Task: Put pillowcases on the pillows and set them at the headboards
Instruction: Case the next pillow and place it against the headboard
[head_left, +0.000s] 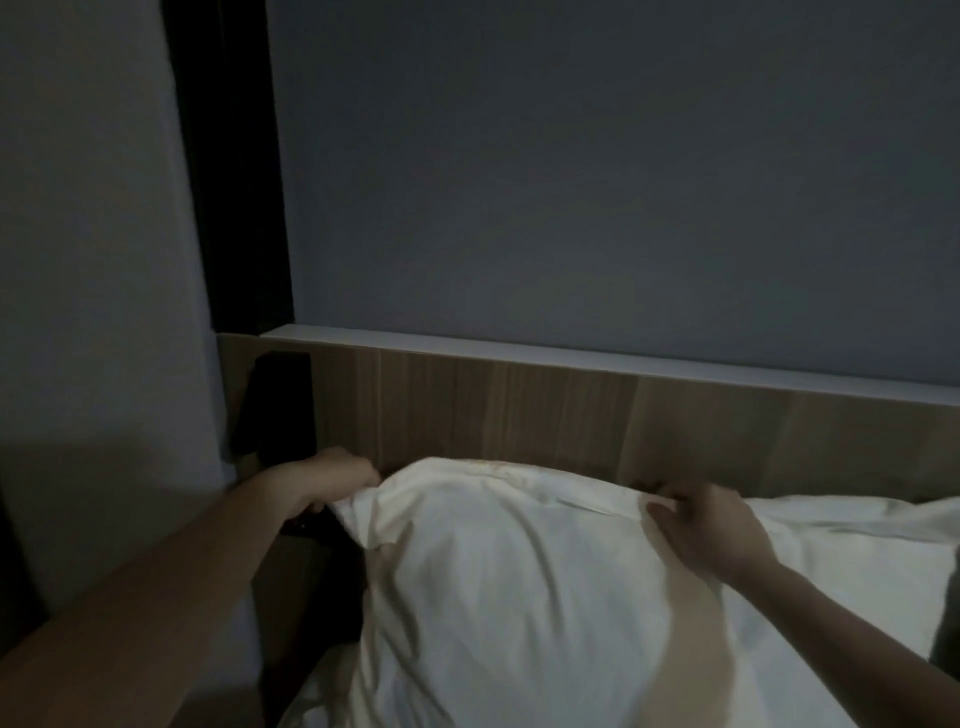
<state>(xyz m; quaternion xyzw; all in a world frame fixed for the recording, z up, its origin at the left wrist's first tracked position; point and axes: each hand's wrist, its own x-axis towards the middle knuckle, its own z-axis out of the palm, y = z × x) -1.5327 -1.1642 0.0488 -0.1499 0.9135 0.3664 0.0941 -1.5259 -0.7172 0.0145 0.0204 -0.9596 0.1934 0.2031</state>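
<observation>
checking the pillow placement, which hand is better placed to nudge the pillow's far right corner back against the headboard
Right. The right hand already holds that corner of the pillow just below the headboard; the left hand grips the far left corner.

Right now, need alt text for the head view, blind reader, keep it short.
Two bare hands hold a white pillow by its top corners against a wooden headboard: the left hand grips the left corner, the right hand pinches the right one. The room is dim, with a grey wall above and more white bedding to the right.
</observation>
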